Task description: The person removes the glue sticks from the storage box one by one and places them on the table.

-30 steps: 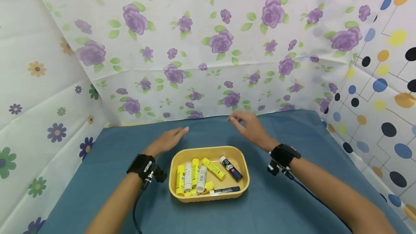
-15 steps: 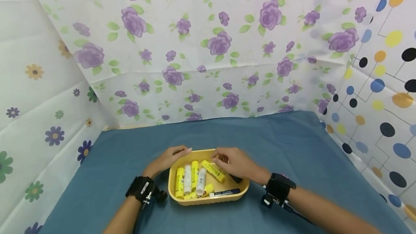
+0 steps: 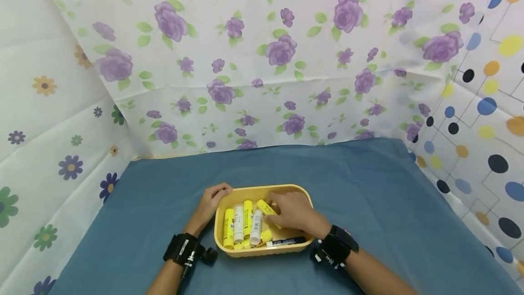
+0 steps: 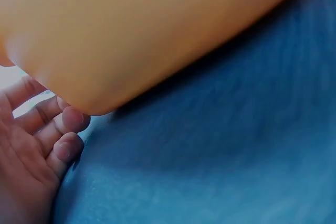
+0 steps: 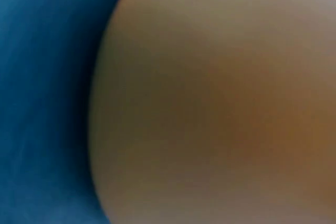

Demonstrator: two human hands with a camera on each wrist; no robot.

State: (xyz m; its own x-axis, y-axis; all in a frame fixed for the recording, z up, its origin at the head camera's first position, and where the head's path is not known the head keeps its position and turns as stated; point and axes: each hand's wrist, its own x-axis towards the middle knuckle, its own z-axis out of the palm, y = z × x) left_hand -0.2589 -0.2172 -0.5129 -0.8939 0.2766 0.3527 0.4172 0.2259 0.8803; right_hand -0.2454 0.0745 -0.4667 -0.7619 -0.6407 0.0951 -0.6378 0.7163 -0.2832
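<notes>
A yellow plastic tray [image 3: 221, 250] holds several yellow glue sticks [image 3: 228, 229], two white ones [image 3: 239, 224] and a dark marker [image 3: 286, 241] along its near wall. My left hand [image 3: 209, 204] grips the tray's far left corner; in the left wrist view its fingers [image 4: 68, 145] curl along the outside of the wall. My right hand [image 3: 296, 213] reaches down inside the right half of the tray, thumb and forefinger around the upper end of a slanted yellow glue stick [image 3: 263, 205]. The hand covers the dark blue stick; I cannot tell what its fingers hold.
The tray stands on a blue cloth [image 3: 172, 181] covering the table. Behind hangs a floral sheet [image 3: 254, 58], with patterned sheets at left and right. Each wrist carries a black camera band [image 3: 180, 247]. The tray's wall [image 5: 210, 103] fills most of the right wrist view.
My right hand has come from beyond the tray, over its far rim and down inside. My left hand has drawn back onto the far left corner.
</notes>
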